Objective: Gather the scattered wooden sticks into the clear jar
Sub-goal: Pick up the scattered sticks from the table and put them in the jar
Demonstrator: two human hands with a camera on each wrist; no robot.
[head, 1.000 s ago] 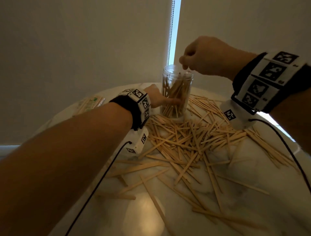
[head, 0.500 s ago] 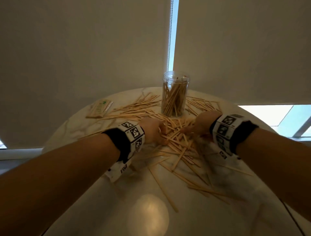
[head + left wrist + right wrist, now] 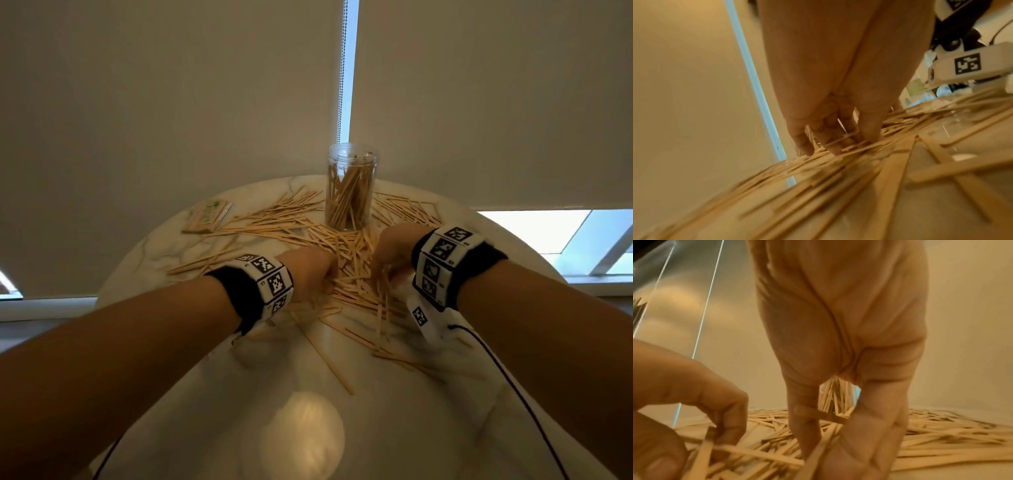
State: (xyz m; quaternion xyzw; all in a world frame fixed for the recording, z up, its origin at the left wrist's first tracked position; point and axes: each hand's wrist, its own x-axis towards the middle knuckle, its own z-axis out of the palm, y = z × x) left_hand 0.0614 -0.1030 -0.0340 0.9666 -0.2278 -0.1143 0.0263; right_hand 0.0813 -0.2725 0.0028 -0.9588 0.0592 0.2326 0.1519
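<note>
A clear jar [image 3: 352, 192], part full of upright sticks, stands at the back of the round marble table [image 3: 428, 428]. Pale wooden sticks [image 3: 352, 270] lie heaped in front of it and spread to both sides. Both hands are down in the heap. My left hand [image 3: 329, 274] digs its curled fingers [image 3: 835, 146] among the sticks, and in the right wrist view the left hand [image 3: 715, 434] pinches a few between thumb and fingers. My right hand [image 3: 376, 270] curls its fingers [image 3: 807, 426] round several sticks. The jar [image 3: 835, 397] shows through that hand's gap.
A flat packet [image 3: 207, 217] lies at the table's back left. Roller blinds and a bead chain [image 3: 340, 85] hang close behind the jar. A black cable [image 3: 513, 394] trails from my right wrist over the table's near right. Loose sticks [image 3: 329, 359] reach toward the near edge.
A second ago my left hand held the jar and my right hand was over its mouth. Both have come down to the heap and now close on sticks there.
</note>
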